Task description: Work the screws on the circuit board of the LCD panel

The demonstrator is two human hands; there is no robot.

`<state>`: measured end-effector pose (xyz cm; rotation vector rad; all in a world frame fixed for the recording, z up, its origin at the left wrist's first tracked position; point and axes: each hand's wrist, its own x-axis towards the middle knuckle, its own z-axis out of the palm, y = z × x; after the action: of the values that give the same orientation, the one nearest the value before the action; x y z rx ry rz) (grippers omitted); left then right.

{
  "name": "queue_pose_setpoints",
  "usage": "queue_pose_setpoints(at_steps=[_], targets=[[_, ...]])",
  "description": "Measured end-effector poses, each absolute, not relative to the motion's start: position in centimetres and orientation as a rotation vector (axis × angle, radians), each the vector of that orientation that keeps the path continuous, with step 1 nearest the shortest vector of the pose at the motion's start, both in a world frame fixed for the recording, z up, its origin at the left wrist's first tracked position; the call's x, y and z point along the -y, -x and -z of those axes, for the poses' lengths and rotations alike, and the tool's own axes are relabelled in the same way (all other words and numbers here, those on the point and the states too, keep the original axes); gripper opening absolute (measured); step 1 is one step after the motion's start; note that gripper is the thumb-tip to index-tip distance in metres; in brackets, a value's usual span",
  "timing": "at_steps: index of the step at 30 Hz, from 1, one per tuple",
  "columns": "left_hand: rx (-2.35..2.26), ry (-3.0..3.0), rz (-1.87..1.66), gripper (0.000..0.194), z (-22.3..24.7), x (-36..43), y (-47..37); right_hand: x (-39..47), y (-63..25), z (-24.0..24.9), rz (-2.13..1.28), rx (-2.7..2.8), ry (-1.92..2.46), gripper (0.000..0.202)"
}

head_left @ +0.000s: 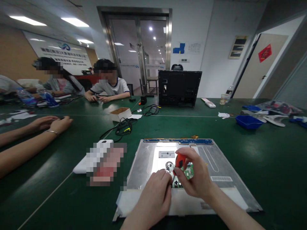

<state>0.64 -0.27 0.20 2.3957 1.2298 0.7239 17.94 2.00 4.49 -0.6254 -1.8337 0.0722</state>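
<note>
On the metal panel [222, 167] atop the green table [275, 159], green circuit board [190, 172]. Right hand [198, 175] grips red screwdriver [179, 160], tip down. Left hand [155, 190] beside board, grasp can't be told.

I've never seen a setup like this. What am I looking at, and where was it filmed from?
No machine here: these are a person's bare hands, seen by a camera worn on that person's head. The right hand holds a red screwdriver, pointing down at a green board. The left hand is close to its lower end. Beneath is a metal panel on a green table. Beyond are black cables, an open box and a blue tray.
</note>
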Motion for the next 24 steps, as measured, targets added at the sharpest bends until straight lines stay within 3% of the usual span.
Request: queue_pose_setpoints(at_steps=[8,24], targets=[[-1.222,-2.359,-0.704,0.018,-0.45,0.37,-0.64,-2.1,-17.84,-4.83,0.02,1.812,0.611,0.033],[-1.228,-2.373,-0.695,0.014,-0.6,0.29,-0.71,-2.03,-17.72,-4.83,0.0,1.772,0.533,0.042]])
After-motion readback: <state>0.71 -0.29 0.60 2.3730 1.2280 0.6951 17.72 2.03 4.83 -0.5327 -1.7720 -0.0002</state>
